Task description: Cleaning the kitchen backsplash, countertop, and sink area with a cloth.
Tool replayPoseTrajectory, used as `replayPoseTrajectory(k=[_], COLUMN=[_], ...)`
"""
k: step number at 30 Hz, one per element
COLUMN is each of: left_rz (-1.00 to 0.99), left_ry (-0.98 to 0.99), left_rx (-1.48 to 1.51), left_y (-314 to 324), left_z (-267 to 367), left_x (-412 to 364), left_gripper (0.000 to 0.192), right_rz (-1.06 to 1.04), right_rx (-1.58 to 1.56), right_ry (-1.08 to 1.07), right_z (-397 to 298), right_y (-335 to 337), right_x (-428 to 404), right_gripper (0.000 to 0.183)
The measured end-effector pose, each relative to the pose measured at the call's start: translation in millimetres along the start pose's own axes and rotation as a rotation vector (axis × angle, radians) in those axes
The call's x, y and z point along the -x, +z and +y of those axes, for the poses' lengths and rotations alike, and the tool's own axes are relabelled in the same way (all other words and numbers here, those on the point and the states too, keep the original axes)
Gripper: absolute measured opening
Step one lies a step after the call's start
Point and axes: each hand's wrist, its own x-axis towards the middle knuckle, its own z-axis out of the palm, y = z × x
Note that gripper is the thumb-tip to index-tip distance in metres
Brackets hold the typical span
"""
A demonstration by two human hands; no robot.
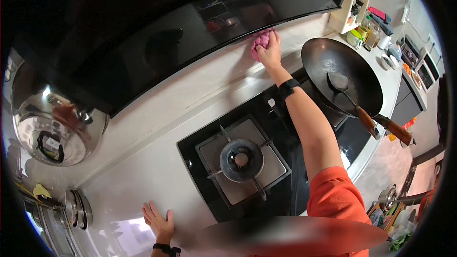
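Note:
My right hand (269,51) grips a crumpled pink cloth (260,44) and presses it to the pale wall backsplash (228,57), just under the lower edge of the black range hood (192,25). My left hand (159,221) lies on the white countertop (125,182), fingers apart, with nothing in it. Between my arms is a black gas hob (200,175) with an uncovered burner (241,160). A dark wok (360,57) stands on the hob's right side, holding a metal spatula (338,81) with a wooden handle.
A large shiny metal bowl (57,121) is at the left wall, above a group of metal pans or lids (79,208). The wok's wooden handle (398,131) juts past the counter edge. Bottles and jars (369,34) crowd the far right counter below a cream shelf (351,7).

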Motion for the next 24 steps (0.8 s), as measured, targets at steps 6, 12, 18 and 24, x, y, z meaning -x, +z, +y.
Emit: replayPoseTrajectory(k=[6, 12, 18, 24], left_rz=[-0.025, -0.059, -0.067, -0.039], left_ry=[-0.04, -0.068, -0.092, -0.032], left_rx=[-0.058, -0.033, -0.049, -0.038], left_y=[4.4, -3.4, 0.2, -1.9], left_z=[-3.8, 5.0, 1.8, -1.0], left_x=[-0.1, -4.9, -5.0, -1.7], left_gripper=[0.078, 0.077, 0.075, 0.076], right_rz=[-0.044, -0.384, -0.216, -0.064], right_rx=[0.008, 0.141, 0.161, 0.355], right_ry=[-0.245, -0.947, -0.829, -0.317], right_z=[-83.2, -123.7, -12.5, 43.6], right_y=[66.5, 74.4, 15.9, 4.7], right_x=[69.4, 98.3, 14.7, -7.9], right_gripper=[0.02, 0.027, 0.024, 0.058])
